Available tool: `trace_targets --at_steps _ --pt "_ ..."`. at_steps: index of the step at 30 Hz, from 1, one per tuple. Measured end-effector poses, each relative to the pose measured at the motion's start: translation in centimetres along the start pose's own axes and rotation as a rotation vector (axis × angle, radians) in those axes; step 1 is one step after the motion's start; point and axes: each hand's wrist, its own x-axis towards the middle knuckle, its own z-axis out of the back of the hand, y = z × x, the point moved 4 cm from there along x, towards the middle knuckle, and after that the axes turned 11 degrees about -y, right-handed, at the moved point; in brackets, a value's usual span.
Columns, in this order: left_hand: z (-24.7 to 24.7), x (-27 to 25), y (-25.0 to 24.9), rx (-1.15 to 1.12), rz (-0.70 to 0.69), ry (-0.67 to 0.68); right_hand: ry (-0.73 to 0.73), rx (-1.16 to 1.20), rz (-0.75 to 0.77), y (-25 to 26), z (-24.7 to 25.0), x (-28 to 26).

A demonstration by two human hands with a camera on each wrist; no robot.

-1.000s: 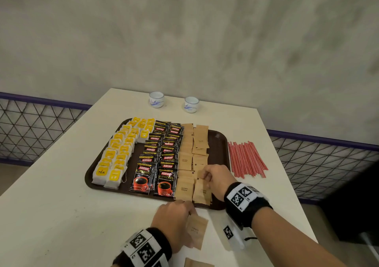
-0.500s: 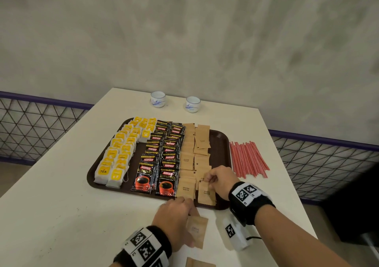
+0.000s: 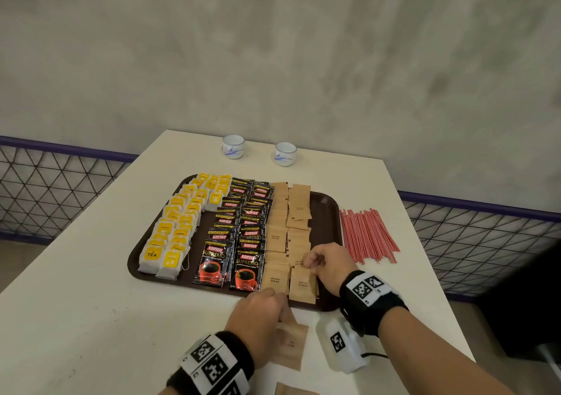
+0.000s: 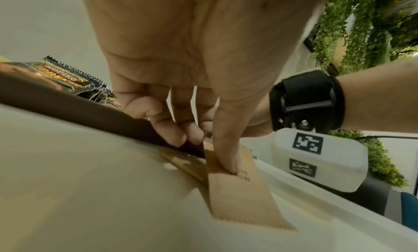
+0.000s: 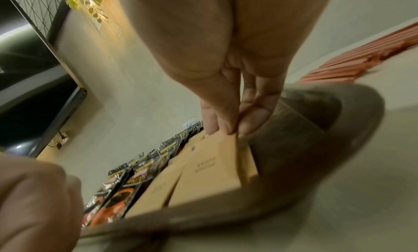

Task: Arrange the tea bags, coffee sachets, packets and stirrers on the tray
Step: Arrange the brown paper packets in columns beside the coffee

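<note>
- Since a second ago the right hand [image 3: 329, 268] has drawn back toward the near rim of the tray [image 3: 329, 212], bringing a brown sugar packet [image 3: 302, 285] down into the nearest place in the right-hand brown column; the left hand [image 3: 258, 318] has hardly shifted.
- The right hand is pinching the far edge of that packet between thumb and fingertips [image 5: 228, 125]; the right wrist view is showing the pinch plainly, while the head view is showing only curled knuckles.
- The left hand is sitting on the table [image 3: 91, 303] just outside the tray's near rim, thumb [image 4: 226, 148] and curled fingers gripping a loose packet [image 4: 239, 198]; the left wrist view is revealing a second packet [image 4: 181, 159] lying beneath it, which the hand is mostly hiding from the head camera.
- On the tray, the tea bags [image 3: 179, 227] are filling the left side, the coffee sachets [image 3: 239, 233] the middle, and the brown packets [image 3: 285, 212] lie right of those.
- The red stirrers [image 3: 367, 233] are lying in a bundle on the table, just beside the tray's right rim.
- Another packet [image 3: 294, 390] is peeking in at the bottom edge, well on the near side of the tray.
- Two small cups [image 3: 258, 150] are standing beyond the tray's far rim; only the head view is catching them.
</note>
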Motion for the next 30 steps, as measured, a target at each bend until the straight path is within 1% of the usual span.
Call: trace_targets --at_steps 2,3,6,9,13,17,20,25,27,30 --pt "0.2 0.3 0.1 -0.056 0.033 0.020 0.053 -0.018 -0.003 0.2 0.7 0.0" --pt "0.4 0.5 0.1 -0.097 0.053 0.037 0.053 -0.019 0.012 0.3 1.1 0.0" --pt "0.9 1.1 0.2 -0.223 0.097 0.087 -0.007 -0.008 0.049 0.4 1.6 -0.5" --pt "1.9 1.7 0.2 -0.350 0.115 0.060 -0.003 -0.032 0.053 0.0 1.0 -0.9" --pt "2.5 2.8 0.1 -0.416 0.106 -0.005 0.019 -0.004 0.034 -0.5 0.4 -1.1" --pt "2.2 4.0 -0.6 -0.379 0.095 -0.025 0.022 0.123 0.004 -0.8 0.1 -1.7" --pt "2.4 5.2 -1.0 -0.306 0.079 -0.076 -0.006 0.200 -0.027 -1.0 0.3 -2.1" --pt "2.8 7.4 -0.9 -0.261 0.066 -0.171 -0.019 0.186 -0.034 -1.4 1.4 -2.5" --pt "2.4 7.7 -0.7 -0.250 0.082 -0.169 -0.017 0.170 -0.042 -1.6 1.9 -2.7" --pt "1.0 7.7 -0.4 -0.203 0.099 -0.129 0.019 0.094 -0.036 -1.8 2.0 -3.2"
